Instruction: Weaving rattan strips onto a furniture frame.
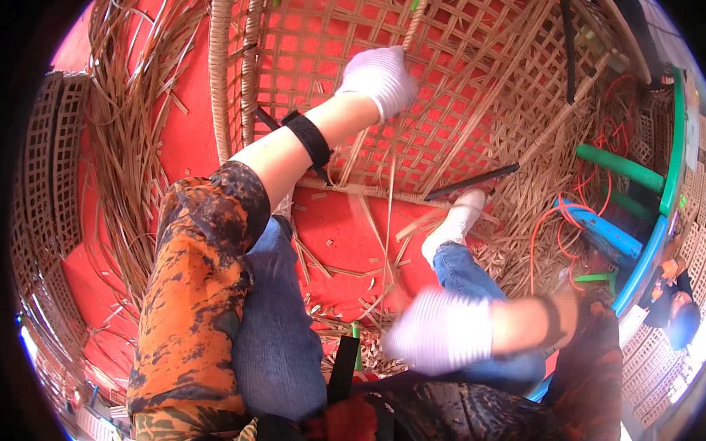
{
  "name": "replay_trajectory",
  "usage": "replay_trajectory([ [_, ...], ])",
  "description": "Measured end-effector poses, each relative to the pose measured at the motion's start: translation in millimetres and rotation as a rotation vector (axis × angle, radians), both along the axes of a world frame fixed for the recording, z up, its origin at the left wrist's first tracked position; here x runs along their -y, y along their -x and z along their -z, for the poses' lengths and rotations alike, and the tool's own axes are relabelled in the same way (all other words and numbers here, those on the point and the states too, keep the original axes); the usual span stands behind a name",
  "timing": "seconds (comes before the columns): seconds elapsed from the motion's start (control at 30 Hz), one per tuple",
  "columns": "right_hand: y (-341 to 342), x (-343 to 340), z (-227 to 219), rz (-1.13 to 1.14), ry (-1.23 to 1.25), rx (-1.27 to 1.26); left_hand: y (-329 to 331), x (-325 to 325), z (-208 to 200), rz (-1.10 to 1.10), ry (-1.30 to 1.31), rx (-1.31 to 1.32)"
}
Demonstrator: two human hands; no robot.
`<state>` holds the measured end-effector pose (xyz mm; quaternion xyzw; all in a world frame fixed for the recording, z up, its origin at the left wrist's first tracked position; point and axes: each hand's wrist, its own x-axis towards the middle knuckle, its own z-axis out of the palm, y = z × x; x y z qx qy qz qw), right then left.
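My left hand (378, 81), in a white striped glove, is closed around a cane-wrapped rod (417, 18) over the open-weave panel (309, 74) of a large wicker frame. A thin, straight strip of cane (388, 211) hangs from beneath that hand and runs down toward me. Its lower end reaches the fingers of my right hand (439, 334), gloved alike and smeared by motion above my right thigh. Those fingers look closed on the strip, though the blur hides their exact grip. The wicker frame's wrapped side rail (220, 77) stands left of my left hand.
Long loose cane strips (124, 135) lie in a bundle at left on the red ground cover (191, 144). Offcuts (517, 230) pile up at right, beside an orange cord (534, 241) and a green-and-blue tubular frame (673, 147). Another person (675, 302) is at the far right.
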<state>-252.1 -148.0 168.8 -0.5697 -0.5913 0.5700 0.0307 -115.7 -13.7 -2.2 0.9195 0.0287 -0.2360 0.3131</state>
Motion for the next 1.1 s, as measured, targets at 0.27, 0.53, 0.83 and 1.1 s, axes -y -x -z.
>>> replay_trajectory([
  [0.27, -91.8, 43.7, 128.6, 1.067, -0.363, 0.168, -3.7, -37.5, 73.1, -0.583, 1.019, -0.299],
  [0.53, -204.1, 9.4, 184.0, 1.192, 0.081, 0.119, -12.7, -14.7, 86.0, -0.706, 1.129, -0.738],
  [0.83, 29.0, 67.5, 48.3, 0.269, -0.204, 0.047, 6.3, 2.8, 13.0, -0.111, 0.125, 0.039],
  [1.1, -83.7, 42.2, 123.8, 0.762, -0.153, 0.153, 8.5, -46.6, 78.6, -0.499, 1.06, -0.35],
])
